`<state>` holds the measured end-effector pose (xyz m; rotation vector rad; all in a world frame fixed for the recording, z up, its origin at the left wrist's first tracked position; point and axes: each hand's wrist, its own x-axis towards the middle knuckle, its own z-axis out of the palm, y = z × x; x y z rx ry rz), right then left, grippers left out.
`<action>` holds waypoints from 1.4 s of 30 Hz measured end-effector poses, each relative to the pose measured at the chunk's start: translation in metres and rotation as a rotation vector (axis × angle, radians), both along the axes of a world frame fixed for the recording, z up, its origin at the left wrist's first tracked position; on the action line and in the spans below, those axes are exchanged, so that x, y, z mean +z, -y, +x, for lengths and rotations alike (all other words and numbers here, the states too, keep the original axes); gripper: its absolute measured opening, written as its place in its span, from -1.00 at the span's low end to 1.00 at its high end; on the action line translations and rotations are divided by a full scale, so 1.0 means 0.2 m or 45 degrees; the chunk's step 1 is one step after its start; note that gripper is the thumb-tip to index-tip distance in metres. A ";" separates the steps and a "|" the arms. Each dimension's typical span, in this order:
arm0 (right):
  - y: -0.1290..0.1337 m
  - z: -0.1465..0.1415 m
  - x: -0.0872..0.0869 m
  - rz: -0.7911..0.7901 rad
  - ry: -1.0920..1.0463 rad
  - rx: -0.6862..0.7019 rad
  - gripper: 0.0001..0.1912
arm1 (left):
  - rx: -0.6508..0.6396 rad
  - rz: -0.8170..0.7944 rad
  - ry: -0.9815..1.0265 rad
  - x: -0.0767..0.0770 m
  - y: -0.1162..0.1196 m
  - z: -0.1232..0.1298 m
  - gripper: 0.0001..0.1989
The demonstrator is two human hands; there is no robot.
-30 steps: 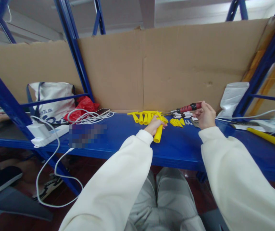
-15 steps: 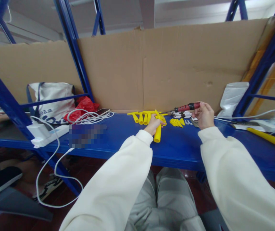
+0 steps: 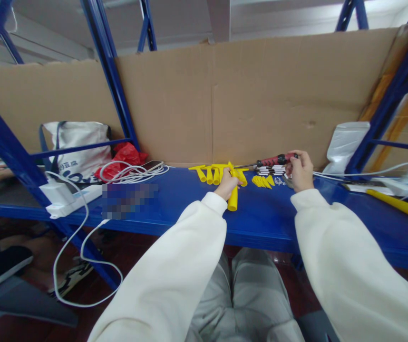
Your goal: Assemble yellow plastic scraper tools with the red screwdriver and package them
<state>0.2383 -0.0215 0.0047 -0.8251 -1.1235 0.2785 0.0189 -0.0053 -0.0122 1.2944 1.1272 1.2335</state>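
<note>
My left hand (image 3: pixel 227 183) is closed around a yellow tool with a round handle (image 3: pixel 232 202), held above the blue shelf. In my right hand (image 3: pixel 301 172) is the end of a red and black screwdriver (image 3: pixel 273 160). Its thin shaft points left and reaches the upper part of the yellow tool; the exact contact is too small to tell. Behind my left hand several yellow T-shaped tools (image 3: pixel 209 175) stand in a row. Small yellow pieces (image 3: pixel 261 181) lie right of them, in front of a stack of white and dark strips (image 3: pixel 270 170).
On the left are a white bag (image 3: pixel 79 147), a red plastic bag (image 3: pixel 127 154), coiled white cable (image 3: pixel 132 173) and a power strip (image 3: pixel 79 199). A white pouch (image 3: pixel 346 145) and a yellow tube (image 3: pixel 400 206) are on the right. Another person's arm shows at far left.
My right hand has shifted slightly left and down with the screwdriver. My left hand and the yellow tool have barely moved.
</note>
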 end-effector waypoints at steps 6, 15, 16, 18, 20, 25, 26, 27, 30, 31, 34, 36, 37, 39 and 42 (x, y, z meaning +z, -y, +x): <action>0.02 -0.01 0.00 -0.017 -0.012 -0.004 -0.77 | 0.009 -0.003 0.015 -0.01 0.00 0.00 -0.43; 0.03 -0.02 0.01 -0.057 -0.191 0.120 -0.82 | 0.013 0.024 -0.009 -0.01 0.02 0.00 -0.35; 0.03 -0.02 0.01 -0.068 -0.217 0.127 -0.81 | 0.016 0.019 -0.014 -0.01 0.02 0.00 -0.35; 0.04 -0.03 0.02 -0.078 -0.265 0.143 -0.77 | 0.012 0.008 -0.030 0.00 0.02 0.00 -0.36; 0.05 -0.03 0.03 -0.089 -0.300 0.166 -0.74 | 0.000 -0.002 -0.044 0.00 0.03 0.00 -0.40; 0.05 -0.04 0.04 -0.107 -0.334 0.178 -0.65 | -0.016 0.007 -0.044 0.00 0.03 -0.01 -0.45; 0.05 -0.04 0.04 -0.092 -0.330 0.171 -0.62 | -0.020 0.010 -0.045 0.00 0.04 -0.01 -0.45; 0.05 -0.04 0.04 -0.073 -0.320 0.165 -0.61 | -0.023 0.012 -0.047 0.00 0.04 -0.01 -0.45; 0.04 -0.05 0.03 -0.011 -0.262 0.145 -0.57 | -0.022 0.014 -0.055 0.00 0.05 -0.01 -0.43; 0.04 -0.05 0.03 0.004 -0.239 0.136 -0.57 | -0.020 0.014 -0.055 0.01 0.05 -0.01 -0.42; 0.05 -0.05 0.03 0.023 -0.180 0.108 -0.63 | -0.018 0.006 -0.054 0.01 0.05 -0.01 -0.42; 0.05 -0.05 0.03 0.026 -0.146 0.093 -0.71 | -0.017 0.000 -0.049 0.01 0.05 -0.01 -0.42; 0.05 -0.04 0.02 0.028 -0.133 0.088 -0.75 | -0.015 -0.001 -0.046 0.01 0.05 -0.01 -0.42; 0.05 -0.04 0.02 0.028 -0.122 0.082 -0.81 | -0.011 0.002 -0.043 0.01 0.05 0.00 -0.42; 0.04 -0.03 0.00 0.015 -0.121 0.061 -0.86 | -0.008 0.010 -0.049 0.01 0.05 0.00 -0.43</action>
